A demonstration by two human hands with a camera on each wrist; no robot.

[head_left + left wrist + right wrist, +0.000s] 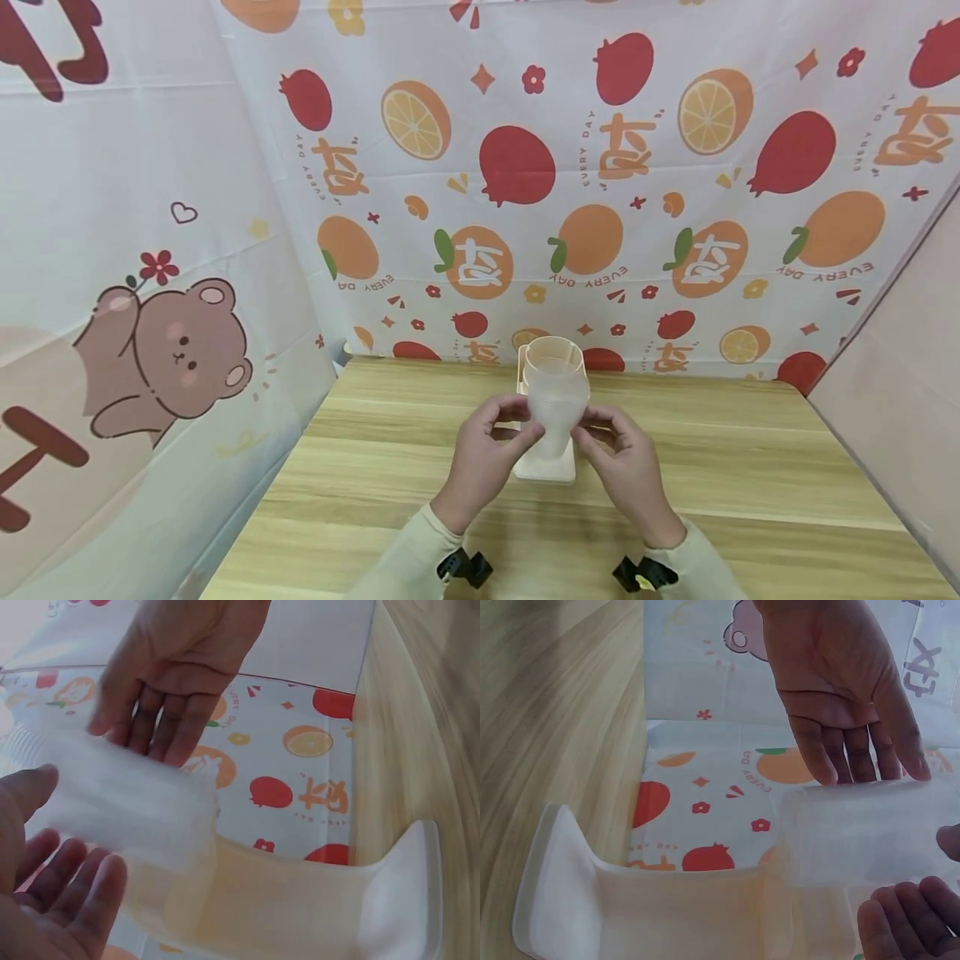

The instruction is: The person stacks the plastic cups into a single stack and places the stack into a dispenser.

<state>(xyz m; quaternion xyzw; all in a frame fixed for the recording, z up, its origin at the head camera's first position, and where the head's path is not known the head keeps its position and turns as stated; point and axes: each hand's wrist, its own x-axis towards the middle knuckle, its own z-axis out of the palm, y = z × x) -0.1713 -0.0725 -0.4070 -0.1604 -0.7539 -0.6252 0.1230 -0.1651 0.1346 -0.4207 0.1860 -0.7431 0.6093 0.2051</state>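
What looks like a stack of translucent plastic cups (558, 402) is held upright between both hands, with ridges at one end in the left wrist view. My left hand (486, 454) grips its left side, thumb in front and fingers behind. From the other side, my right hand (622, 467) holds it with thumb and fingers. Close by stands a cream-white holder (545, 471) with a flat foot and a curved upright. The holder's peach upper part (172, 900) lies beside the cups; whether they touch it cannot be told.
The holder stands on a wood-grain table (405, 408) near its back edge. Behind it hangs a fruit-print cloth (517, 250). A bear-print cloth (187, 350) closes the left side, and a pale panel (900, 358) the right.
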